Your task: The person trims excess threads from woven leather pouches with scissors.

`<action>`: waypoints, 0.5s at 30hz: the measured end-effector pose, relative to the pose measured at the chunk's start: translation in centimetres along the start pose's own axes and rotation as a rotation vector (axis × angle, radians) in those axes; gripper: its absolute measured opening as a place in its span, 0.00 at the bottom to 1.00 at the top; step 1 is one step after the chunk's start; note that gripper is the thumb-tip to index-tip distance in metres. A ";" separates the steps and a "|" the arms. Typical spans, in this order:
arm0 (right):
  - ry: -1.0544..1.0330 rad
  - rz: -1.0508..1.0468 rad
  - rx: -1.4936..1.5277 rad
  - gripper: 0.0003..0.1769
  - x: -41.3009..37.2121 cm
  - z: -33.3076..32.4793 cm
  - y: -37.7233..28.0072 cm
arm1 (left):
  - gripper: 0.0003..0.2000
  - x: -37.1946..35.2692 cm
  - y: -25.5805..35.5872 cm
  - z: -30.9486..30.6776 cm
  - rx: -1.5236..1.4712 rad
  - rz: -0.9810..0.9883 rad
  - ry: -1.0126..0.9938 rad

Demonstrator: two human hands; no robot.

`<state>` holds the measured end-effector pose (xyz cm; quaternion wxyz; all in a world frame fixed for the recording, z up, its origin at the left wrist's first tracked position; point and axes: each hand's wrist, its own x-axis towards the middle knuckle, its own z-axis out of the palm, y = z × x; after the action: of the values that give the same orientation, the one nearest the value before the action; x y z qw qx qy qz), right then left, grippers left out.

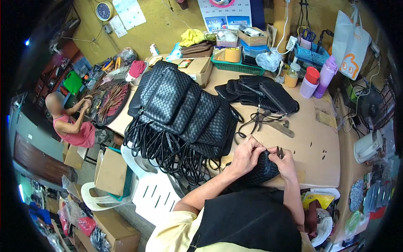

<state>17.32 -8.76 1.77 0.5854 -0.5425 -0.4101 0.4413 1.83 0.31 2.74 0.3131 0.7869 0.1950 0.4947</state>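
A black woven pouch (265,169) is held against the table's front edge, close to my body. My left hand (247,156) pinches its top edge, fingers closed. Beside it, my right hand (284,164) grips the same edge and also keeps a small dark two-pointed tool (280,152), like snips, between its fingers. What the fingertips pinch is too small to make out. A dark strap (240,133) loops on the table just beyond my left hand. Left of my hands, overlapping black woven bags (191,109) lie in a large pile, their thin straps hanging over the edge.
More black pouches (262,94) lie farther back, near a wooden-handled tool (279,128). A purple bottle (326,77), a red-lidded cup (310,77) and baskets (239,67) line the rear. A white chair (157,193) stands left; beyond, another person (75,126) works at dark strips.
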 end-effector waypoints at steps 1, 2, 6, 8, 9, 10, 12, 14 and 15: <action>-0.018 -0.008 -0.103 0.12 0.2 0.1 -0.4 | 0.05 -0.2 -0.2 0.2 -0.054 -0.081 -0.007; -0.029 -0.013 -0.207 0.12 0.2 0.1 -0.7 | 0.05 -0.7 -0.9 0.5 -0.071 -0.133 -0.008; 0.147 -0.169 -0.775 0.18 0.2 0.7 -1.4 | 0.04 -2.4 -3.6 1.8 -0.259 -0.352 0.028; 0.239 -0.203 -0.735 0.25 -0.2 1.8 -2.3 | 0.06 -3.1 -4.5 2.2 -0.362 -0.491 -0.011; 0.209 -0.172 -0.736 0.28 -0.6 2.0 -2.9 | 0.06 -3.2 -4.7 2.3 -0.367 -0.518 -0.027; 0.220 -0.187 -0.817 0.25 -0.7 2.0 -2.5 | 0.07 -3.4 -4.8 2.4 -0.421 -0.540 -0.040; 0.215 -0.117 -0.725 0.20 -0.7 1.6 -1.8 | 0.07 -3.6 -4.6 2.6 -0.515 -0.615 -0.001; 0.260 -0.088 -0.715 0.18 -0.5 0.3 -0.1 | 0.08 -3.8 -4.4 2.2 -0.387 -0.555 -0.059; 0.288 -0.071 -0.704 0.16 -0.4 -0.6 1.0 | 0.10 -3.8 -3.7 1.8 -0.303 -0.513 -0.146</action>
<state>17.67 -9.28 0.72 0.4297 -0.7525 -0.4685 0.1720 1.79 0.14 -2.89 0.5546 0.6898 0.2886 0.3652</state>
